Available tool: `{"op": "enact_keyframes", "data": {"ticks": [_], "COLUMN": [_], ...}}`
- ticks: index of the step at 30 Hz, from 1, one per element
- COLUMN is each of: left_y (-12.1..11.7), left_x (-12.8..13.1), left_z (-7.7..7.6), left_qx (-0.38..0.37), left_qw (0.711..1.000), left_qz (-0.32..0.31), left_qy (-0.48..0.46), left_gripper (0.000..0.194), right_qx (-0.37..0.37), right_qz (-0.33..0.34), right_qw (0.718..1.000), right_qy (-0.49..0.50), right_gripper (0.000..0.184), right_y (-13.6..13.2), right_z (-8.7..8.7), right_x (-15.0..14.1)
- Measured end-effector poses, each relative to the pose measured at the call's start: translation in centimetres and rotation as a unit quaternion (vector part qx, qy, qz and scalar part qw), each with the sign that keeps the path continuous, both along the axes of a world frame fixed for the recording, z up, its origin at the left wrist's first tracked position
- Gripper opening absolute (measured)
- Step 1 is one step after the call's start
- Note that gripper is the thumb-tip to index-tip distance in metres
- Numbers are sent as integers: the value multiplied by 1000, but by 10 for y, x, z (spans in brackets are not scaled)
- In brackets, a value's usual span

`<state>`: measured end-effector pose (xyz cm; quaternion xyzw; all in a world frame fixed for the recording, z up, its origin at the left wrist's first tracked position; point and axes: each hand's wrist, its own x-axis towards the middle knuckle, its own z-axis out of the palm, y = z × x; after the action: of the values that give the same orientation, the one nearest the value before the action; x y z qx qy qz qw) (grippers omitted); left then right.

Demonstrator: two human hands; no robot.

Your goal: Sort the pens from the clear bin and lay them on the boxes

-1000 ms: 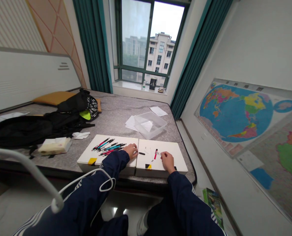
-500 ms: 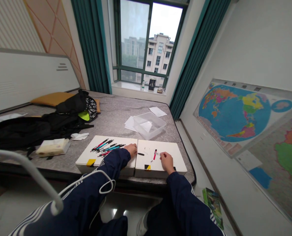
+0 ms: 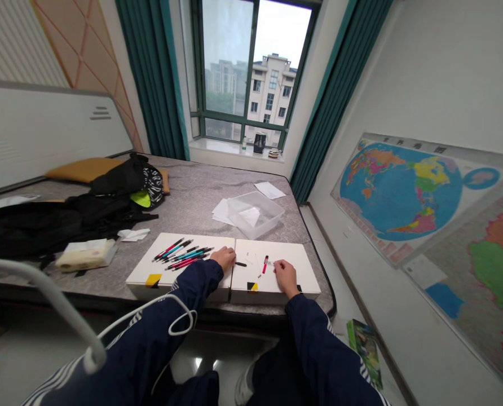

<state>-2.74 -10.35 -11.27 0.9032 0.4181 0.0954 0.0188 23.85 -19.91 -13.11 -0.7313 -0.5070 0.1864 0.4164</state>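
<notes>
The left hand point(image 3: 224, 258) lies curled at the seam between two white boards point(image 3: 298, 265), just beside a short black pen piece point(image 3: 241, 264). The right hand point(image 3: 286, 276), fingers drawn together, sits near a red pen piece point(image 3: 265, 264); whether either hand grips anything cannot be told. Pens point(image 3: 181, 254) lie on the left board, with a clear plastic box point(image 3: 255, 214) beyond.

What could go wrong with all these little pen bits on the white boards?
Maybe a few things. The small black piece sits close to your left hand, so a bump might push it into the crack between the white boards. The red pen is near your right hand and might roll. The loose pens could get mixed up.
</notes>
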Motion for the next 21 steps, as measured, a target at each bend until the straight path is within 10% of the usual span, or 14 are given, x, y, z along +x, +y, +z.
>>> {"op": "enact_keyframes", "data": {"ticks": [13, 21], "left_y": [-10, -3], "left_x": [35, 0], "left_z": [-12, -7], "left_qx": [3, 2], "left_qw": [997, 987], "left_qz": [-29, -10], "left_qy": [-71, -161], "left_gripper": [27, 30], "right_qx": [1, 11], "right_qz": [-1, -1], "right_qw": [1000, 1000], "right_qy": [6, 0], "right_gripper": [31, 32], "right_y": [0, 1], "right_z": [0, -4], "right_x": [-1, 0]}}
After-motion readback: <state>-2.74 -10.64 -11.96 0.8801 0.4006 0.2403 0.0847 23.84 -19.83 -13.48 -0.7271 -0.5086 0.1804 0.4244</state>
